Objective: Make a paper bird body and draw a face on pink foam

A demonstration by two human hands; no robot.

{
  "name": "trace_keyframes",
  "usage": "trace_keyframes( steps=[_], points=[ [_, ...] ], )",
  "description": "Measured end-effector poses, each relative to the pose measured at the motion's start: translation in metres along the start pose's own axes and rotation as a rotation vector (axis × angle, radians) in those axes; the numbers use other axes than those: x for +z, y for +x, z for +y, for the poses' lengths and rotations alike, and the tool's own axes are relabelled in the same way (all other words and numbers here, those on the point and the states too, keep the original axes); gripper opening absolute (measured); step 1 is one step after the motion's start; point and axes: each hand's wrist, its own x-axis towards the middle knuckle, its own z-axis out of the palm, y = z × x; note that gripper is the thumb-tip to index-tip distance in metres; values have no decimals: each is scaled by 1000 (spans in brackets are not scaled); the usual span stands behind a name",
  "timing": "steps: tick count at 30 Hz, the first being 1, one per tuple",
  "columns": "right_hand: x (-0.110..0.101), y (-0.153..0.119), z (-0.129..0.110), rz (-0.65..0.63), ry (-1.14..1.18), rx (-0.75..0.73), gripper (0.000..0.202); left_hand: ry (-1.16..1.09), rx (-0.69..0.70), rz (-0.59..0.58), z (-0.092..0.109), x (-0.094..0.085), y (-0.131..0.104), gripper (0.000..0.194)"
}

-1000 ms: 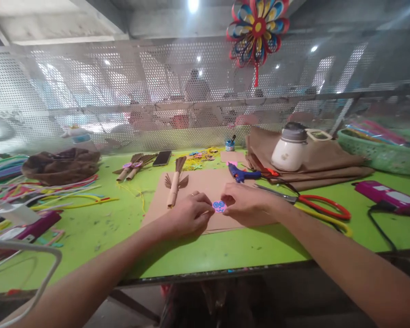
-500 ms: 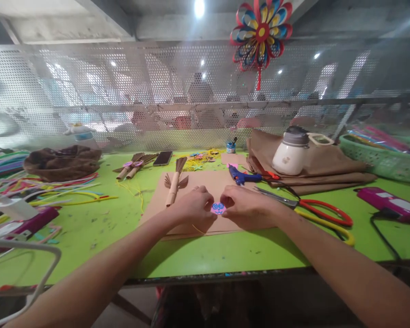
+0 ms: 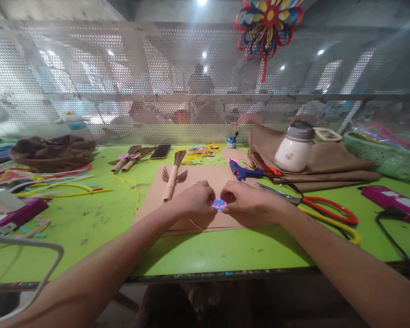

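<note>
Between my two hands is a small pink paper piece (image 3: 219,204) with a blue face drawn on it. My left hand (image 3: 200,200) pinches its left edge, and my right hand (image 3: 239,199) pinches the right edge. Both hands are low over a brown cardboard sheet (image 3: 150,200). On that sheet, left of my left hand, lies a brown paper figure (image 3: 172,180) with a rolled body and pleated wings and tail. A thin yellow strand (image 3: 197,225) shows just below my left hand.
A blue glue gun (image 3: 244,172) and large scissors (image 3: 314,207) lie right of my hands. Behind them a white bottle (image 3: 294,148) stands by folded brown paper (image 3: 328,173). Two similar paper figures (image 3: 126,159), a phone (image 3: 161,151) and a purple power strip (image 3: 392,200) are also on the green table.
The view has tilted down slightly and shifted, so the background sits higher. Both hands keep hold of the pink paper piece, its angle slightly altered.
</note>
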Motion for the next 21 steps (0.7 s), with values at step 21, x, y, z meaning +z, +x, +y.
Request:
trace_keyframes(
  steps=[21],
  points=[
    [10, -2, 3, 43, 144, 17, 23, -34, 96, 125, -2, 8, -11, 21]
  ],
)
